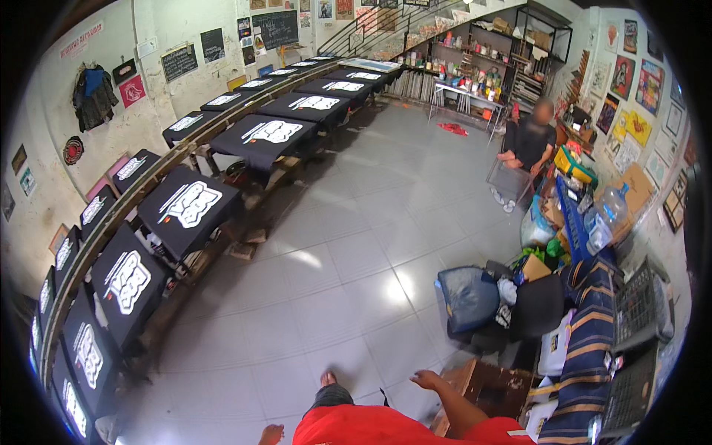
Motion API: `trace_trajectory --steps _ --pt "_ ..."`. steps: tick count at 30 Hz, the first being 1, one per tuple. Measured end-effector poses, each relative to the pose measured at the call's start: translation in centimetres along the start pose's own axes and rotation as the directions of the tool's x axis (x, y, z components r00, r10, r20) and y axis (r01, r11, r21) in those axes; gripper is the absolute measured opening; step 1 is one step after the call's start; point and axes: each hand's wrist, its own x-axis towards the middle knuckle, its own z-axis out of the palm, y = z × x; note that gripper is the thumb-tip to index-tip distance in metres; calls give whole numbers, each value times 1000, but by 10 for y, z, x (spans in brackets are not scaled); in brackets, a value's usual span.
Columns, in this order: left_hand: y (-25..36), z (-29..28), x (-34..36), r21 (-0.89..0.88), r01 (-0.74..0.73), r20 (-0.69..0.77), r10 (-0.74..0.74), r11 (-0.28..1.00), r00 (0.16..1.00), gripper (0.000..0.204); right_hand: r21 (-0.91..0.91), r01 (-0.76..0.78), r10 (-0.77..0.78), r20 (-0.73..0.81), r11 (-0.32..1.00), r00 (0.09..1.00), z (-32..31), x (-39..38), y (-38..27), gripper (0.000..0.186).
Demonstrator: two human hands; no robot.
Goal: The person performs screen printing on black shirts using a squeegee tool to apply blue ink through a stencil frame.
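Observation:
My left hand (272, 434) shows at the lower edge, beside my red shirt (363, 426); it hangs with loose fingers and nothing in it. Farther right, my right hand (426, 380) is held out over the floor, fingers loosely apart and holding nothing. Nearest to it is a brown wooden box (493, 386). Neither hand touches anything. To my left, black T-shirts with white prints lie flat on a long row of boards, such as this black T-shirt (122, 285) and another black T-shirt (189, 204).
A curved rail (119, 210) runs between two rows of boards. On the right stand a blue padded chair (469, 297), a black chair (540, 305) and plastic crates (639, 308). A person (535, 137) sits farther back, near a table of bottles (467, 89). Grey tiles (334, 259) cover the floor.

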Motion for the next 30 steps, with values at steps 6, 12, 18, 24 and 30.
trace_trajectory --steps 6,12,18,24,30 --pt "53 -140 201 -234 447 351 -353 864 867 55 348 145 -53 -259 926 964 -215 166 -66 61" --pt "75 -324 465 86 267 350 -279 960 894 53 210 -147 170 -95 967 981 -257 157 11 54" --pt "146 -620 768 -301 110 -301 -204 947 932 39 484 -579 584 160 655 795 -274 168 79 56" --pt "278 -692 946 -584 -93 -345 -143 806 928 30 491 -592 592 178 639 786 -440 319 134 57" --pt "344 -651 1038 -368 166 292 -56 915 955 48 -19 -195 189 -171 981 967 -784 595 194 62"
